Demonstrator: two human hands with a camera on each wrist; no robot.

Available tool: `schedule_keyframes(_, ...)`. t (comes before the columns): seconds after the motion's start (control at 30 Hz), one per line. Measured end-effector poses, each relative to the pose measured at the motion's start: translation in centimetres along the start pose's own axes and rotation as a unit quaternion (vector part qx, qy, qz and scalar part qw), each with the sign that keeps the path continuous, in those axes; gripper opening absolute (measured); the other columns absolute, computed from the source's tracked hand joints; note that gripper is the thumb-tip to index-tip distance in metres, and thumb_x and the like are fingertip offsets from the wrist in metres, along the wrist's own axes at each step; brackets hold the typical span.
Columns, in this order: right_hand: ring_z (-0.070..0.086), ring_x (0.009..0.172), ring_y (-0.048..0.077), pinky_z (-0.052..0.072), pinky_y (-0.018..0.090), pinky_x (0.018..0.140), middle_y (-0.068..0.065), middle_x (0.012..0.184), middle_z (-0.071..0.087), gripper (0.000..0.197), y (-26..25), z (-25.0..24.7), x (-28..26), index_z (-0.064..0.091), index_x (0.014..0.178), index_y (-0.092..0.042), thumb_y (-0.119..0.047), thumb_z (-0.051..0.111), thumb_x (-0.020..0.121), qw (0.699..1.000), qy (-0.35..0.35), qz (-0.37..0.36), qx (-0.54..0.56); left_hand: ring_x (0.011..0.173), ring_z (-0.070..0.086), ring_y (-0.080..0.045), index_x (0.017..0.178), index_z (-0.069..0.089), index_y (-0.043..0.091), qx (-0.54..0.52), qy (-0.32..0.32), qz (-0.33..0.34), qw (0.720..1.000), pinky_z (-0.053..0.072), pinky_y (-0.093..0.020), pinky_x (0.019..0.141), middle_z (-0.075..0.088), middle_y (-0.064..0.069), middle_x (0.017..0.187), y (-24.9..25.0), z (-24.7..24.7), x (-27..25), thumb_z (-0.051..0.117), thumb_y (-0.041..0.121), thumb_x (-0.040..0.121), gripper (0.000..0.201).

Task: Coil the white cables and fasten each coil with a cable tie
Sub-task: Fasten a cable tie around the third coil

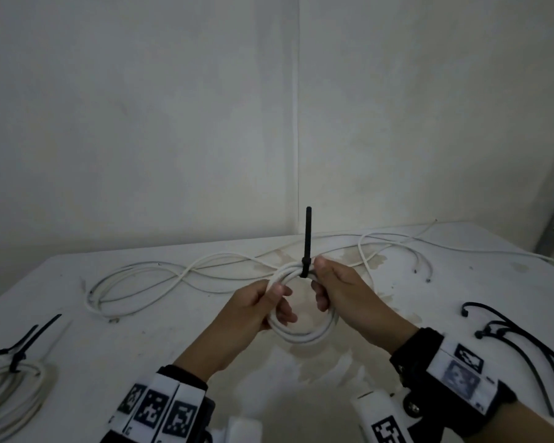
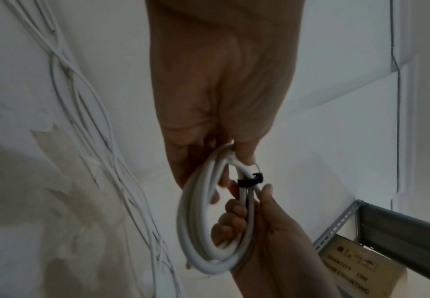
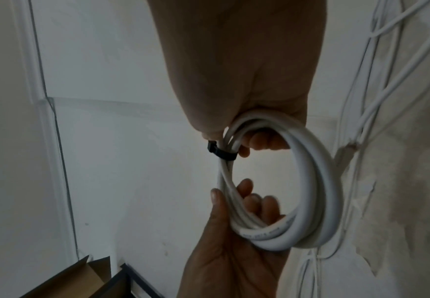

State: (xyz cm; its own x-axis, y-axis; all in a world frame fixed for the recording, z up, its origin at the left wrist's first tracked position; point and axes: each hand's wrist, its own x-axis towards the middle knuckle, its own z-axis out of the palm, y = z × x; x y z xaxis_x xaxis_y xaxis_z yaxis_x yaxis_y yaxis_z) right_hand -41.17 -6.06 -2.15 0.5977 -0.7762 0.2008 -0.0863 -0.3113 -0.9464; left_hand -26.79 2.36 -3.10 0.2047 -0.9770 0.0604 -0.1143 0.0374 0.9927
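A white cable coil point(image 1: 302, 335) is held upright above the table between both hands. A black cable tie point(image 1: 305, 267) wraps the coil's top, and its tail stands straight up. My left hand point(image 1: 280, 302) grips the coil's left side, thumb on the outside and fingers through the loop. My right hand point(image 1: 322, 282) grips the right side just beside the tie. The left wrist view shows the coil point(image 2: 190, 231) with the tie point(image 2: 250, 180) closed around its strands. In the right wrist view the tie point(image 3: 224, 154) sits below my thumb, and the coil point(image 3: 320, 191) hangs from my fingers.
Loose white cables point(image 1: 173, 276) sprawl across the back of the white table point(image 1: 141, 362). A tied coil point(image 1: 10, 388) lies at the front left. Several spare black ties point(image 1: 525, 343) lie at the right. A metal shelf frame point(image 2: 400, 225) stands beyond the table.
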Motion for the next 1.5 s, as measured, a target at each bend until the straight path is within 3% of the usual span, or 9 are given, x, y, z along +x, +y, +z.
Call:
schedule_keyframes(0.13, 0.056, 0.061, -0.002, 0.045, 0.011, 0.064, -0.003, 0.072, 0.055, 0.026, 0.4, 0.3, -0.2, 0.054, 0.077, -0.015, -0.022, 0.039, 0.098, 0.999, -0.042, -0.001, -0.018, 0.061, 0.062, -0.010, 0.084, 0.061, 0.010, -0.004, 0.060, 0.012, 0.998, 0.052, -0.019, 0.062, 0.058, -0.004, 0.068, -0.2, -0.9, 0.5, 0.042, 0.023, 0.097, 0.026)
schedule_keyframes(0.27, 0.058, 0.063, 0.005, 0.049, 0.023, 0.072, -0.003, 0.072, 0.057, 0.027, 0.8, 0.7, 0.1, 0.058, 0.080, -0.023, -0.007, 0.043, 0.096, 1.000, -0.009, -0.002, -0.010, 0.072, 0.067, -0.012, 0.092, 0.064, 0.011, -0.036, 0.051, 0.000, 0.998, 0.055, -0.020, 0.066, 0.065, -0.003, 0.075, -0.5, -1.8, 0.1, 0.042, 0.024, 0.096, 0.026)
schedule_keyframes(0.47, 0.056, 0.059, -0.001, 0.049, 0.016, 0.066, 0.000, 0.076, 0.057, 0.024, 0.8, 2.5, 0.4, 0.060, 0.089, -0.021, -0.009, 0.041, 0.097, 1.000, -0.003, 0.023, 0.016, 0.076, 0.063, -0.011, 0.091, 0.065, 0.012, 0.022, 0.058, -0.001, 0.998, 0.055, -0.017, 0.068, 0.068, -0.005, 0.085, -0.6, -3.5, -1.0, 0.042, 0.018, 0.097, 0.024)
schedule_keyframes(0.63, 0.055, 0.104, 0.004, 0.044, 0.018, 0.090, -0.017, 0.110, 0.058, 0.029, 0.6, 5.8, 0.2, 0.047, 0.117, -0.042, -0.022, 0.037, 0.099, 0.999, -0.039, 0.022, 0.020, 0.072, 0.061, -0.011, 0.084, 0.064, 0.016, 0.052, 0.111, 0.001, 0.992, 0.054, -0.014, 0.063, 0.067, -0.004, 0.081, -0.9, -5.2, -2.0, 0.043, 0.015, 0.097, 0.025)
schedule_keyframes(0.77, 0.040, 0.130, 0.009, 0.029, 0.036, 0.113, -0.007, 0.139, 0.047, 0.043, 0.8, 8.1, 0.7, 0.038, 0.140, -0.024, -0.020, 0.044, 0.097, 0.997, -0.067, 0.033, 0.004, 0.070, 0.064, -0.006, 0.088, 0.065, 0.016, 0.075, 0.132, 0.000, 0.988, 0.056, -0.018, 0.065, 0.068, -0.002, 0.084, -1.7, -6.9, -3.2, 0.046, 0.016, 0.096, 0.021)
schedule_keyframes(0.93, 0.044, 0.122, -0.006, 0.032, 0.015, 0.105, -0.019, 0.133, 0.049, 0.041, 0.3, 10.8, 1.3, 0.042, 0.135, -0.027, -0.025, 0.047, 0.095, 0.991, -0.129, 0.026, -0.022, 0.066, 0.064, -0.003, 0.083, 0.066, 0.011, 0.108, 0.169, -0.008, 0.980, 0.056, -0.020, 0.064, 0.066, -0.006, 0.080, -2.2, -10.3, -5.0, 0.049, 0.014, 0.095, 0.021)
schedule_keyframes(1.1, 0.035, 0.121, -0.003, 0.027, 0.017, 0.097, -0.014, 0.138, 0.037, 0.054, -0.6, 13.3, 1.4, 0.026, 0.143, -0.028, -0.034, 0.045, 0.094, 0.981, -0.176, 0.075, -0.041, 0.065, 0.065, -0.008, 0.083, 0.065, 0.008, 0.105, 0.234, -0.045, 0.965, 0.056, -0.022, 0.062, 0.066, -0.007, 0.080, -2.1, -14.9, -7.5, 0.046, 0.010, 0.096, 0.023)
schedule_keyframes(1.3, 0.039, 0.117, 0.001, 0.029, 0.019, 0.094, -0.010, 0.140, 0.040, 0.047, -0.4, 13.8, 2.6, 0.036, 0.138, -0.025, -0.037, 0.045, 0.093, 0.978, -0.163, 0.089, -0.098, 0.066, 0.063, -0.017, 0.076, 0.064, 0.008, 0.139, 0.304, -0.128, 0.934, 0.052, -0.020, 0.051, 0.066, -0.009, 0.075, -2.5, -20.9, -11.0, 0.045, 0.010, 0.096, 0.028)
schedule_keyframes(1.5, 0.046, 0.108, 0.005, 0.032, 0.023, 0.091, -0.012, 0.132, 0.043, 0.046, 0.0, 13.4, 3.4, 0.039, 0.135, -0.027, -0.043, 0.045, 0.092, 0.973, -0.160, 0.112, -0.121, 0.075, 0.061, -0.034, 0.095, 0.064, -0.010, 0.230, 0.327, -0.214, 0.891, 0.055, -0.033, 0.061, 0.065, -0.024, 0.086, -4.1, -24.7, -12.7, 0.045, 0.011, 0.097, 0.029)
